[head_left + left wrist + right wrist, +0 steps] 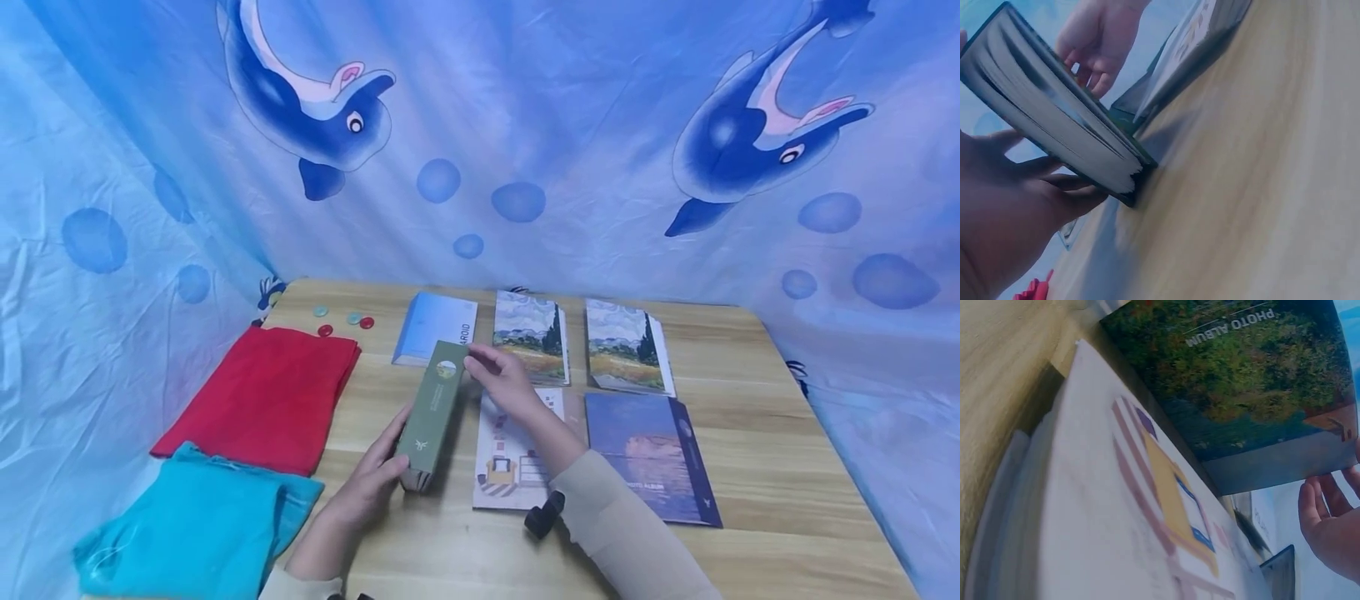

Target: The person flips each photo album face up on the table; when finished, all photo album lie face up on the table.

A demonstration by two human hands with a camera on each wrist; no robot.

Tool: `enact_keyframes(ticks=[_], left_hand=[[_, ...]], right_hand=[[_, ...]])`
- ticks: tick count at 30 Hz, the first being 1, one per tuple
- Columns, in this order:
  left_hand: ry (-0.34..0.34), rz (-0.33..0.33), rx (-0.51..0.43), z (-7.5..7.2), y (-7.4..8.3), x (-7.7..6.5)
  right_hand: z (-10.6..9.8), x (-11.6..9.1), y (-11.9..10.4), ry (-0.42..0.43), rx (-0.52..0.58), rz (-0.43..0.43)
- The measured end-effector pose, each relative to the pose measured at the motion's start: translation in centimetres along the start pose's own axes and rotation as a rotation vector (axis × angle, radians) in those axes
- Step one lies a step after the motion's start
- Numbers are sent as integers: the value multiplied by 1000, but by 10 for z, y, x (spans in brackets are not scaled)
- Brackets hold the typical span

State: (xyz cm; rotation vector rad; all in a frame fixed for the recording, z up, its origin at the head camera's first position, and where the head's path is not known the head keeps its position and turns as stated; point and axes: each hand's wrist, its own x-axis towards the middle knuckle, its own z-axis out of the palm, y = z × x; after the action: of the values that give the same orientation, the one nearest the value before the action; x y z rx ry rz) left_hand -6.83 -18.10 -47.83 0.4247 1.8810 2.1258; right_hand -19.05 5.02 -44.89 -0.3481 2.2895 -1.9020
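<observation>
A thick photo album (429,417) with a green spine stands on edge above the wooden table, spine up. My left hand (369,482) grips its near end, thumb at the spine and fingers along the left side. At the far upper corner, my right hand (504,385) holds the album by its fingertips. The left wrist view shows the page edges (1054,112) between the dark covers. In the right wrist view the painted cover (1235,387) reads "PHOTO ALBUM". Just right of it lies a pale album (510,475) with a yellow printed shape, partly under my right forearm.
A blue-white album (435,325) and two landscape-painted albums (528,333) lie at the back. A purple-blue photo album (637,450) lies at right. On the left are a red cloth (258,400), a turquoise cloth (187,525) and several small red and green discs (325,331).
</observation>
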Motion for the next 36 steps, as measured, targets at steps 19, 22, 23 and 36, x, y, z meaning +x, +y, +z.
enact_keyframes(ticks=[19, 22, 23, 36], left_hand=[[548, 164, 134, -6, 8, -2], [524, 124, 186, -8, 6, -3], [507, 113, 191, -8, 5, -3], [386, -86, 276, -17, -1, 1]], right_hand=[[13, 3, 17, -346, -579, -93], [13, 2, 16, -361, -610, -86], [13, 2, 15, -362, -617, -81], [16, -4, 8, -355, -658, 9]])
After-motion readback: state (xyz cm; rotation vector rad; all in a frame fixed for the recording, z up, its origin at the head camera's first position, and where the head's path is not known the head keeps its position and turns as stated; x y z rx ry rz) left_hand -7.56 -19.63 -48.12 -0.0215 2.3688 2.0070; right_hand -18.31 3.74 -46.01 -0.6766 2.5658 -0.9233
